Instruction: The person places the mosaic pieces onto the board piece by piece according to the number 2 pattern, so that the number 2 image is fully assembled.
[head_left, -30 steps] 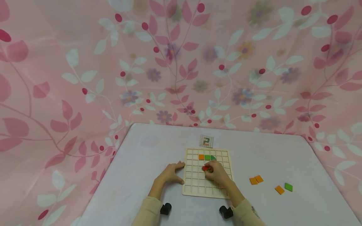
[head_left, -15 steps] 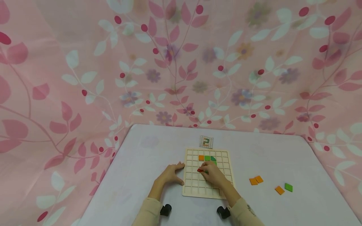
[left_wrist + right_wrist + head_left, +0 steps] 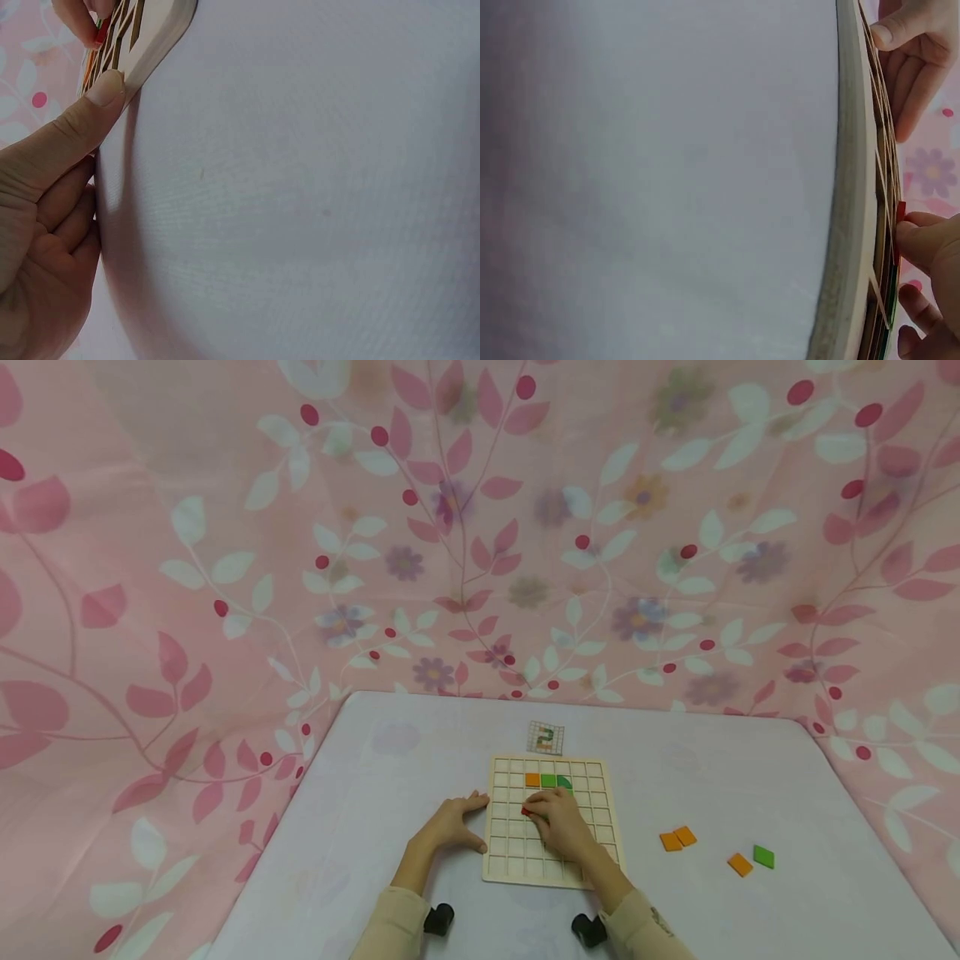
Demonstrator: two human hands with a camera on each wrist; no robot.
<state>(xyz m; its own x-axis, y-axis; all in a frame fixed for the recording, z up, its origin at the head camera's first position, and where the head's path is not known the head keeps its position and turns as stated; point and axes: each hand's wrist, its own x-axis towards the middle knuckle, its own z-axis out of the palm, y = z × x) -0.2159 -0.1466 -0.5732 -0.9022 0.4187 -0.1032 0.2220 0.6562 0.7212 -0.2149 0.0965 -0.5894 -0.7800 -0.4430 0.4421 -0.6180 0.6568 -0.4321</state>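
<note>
My right hand (image 3: 562, 822) pinches a small red tile (image 3: 526, 811) between thumb and fingers, low over the wooden grid board (image 3: 551, 883). In the right wrist view the red tile (image 3: 901, 217) stands on edge at the grid. On the board's upper rows sit an orange square (image 3: 532, 780), a green square (image 3: 549, 781) and a dark green rounded tile (image 3: 565, 782). A bit of lighter green shows beneath, partly hidden by my right hand. My left hand (image 3: 447, 822) touches the board's left edge, thumb and forefinger spread apart. Its thumb (image 3: 101, 94) lies against the rim in the left wrist view.
Behind the board lies a small pattern card (image 3: 545, 738) with a figure on a grid. To the right are two orange tiles (image 3: 670, 842), another orange tile (image 3: 740, 864) and a green tile (image 3: 763, 857). A flowered pink cloth (image 3: 480, 635) hangs behind the white table (image 3: 405, 760).
My right hand has moved left and slightly toward me over the board, carrying the red tile from near the middle columns. The left hand has stayed at the board's edge.
</note>
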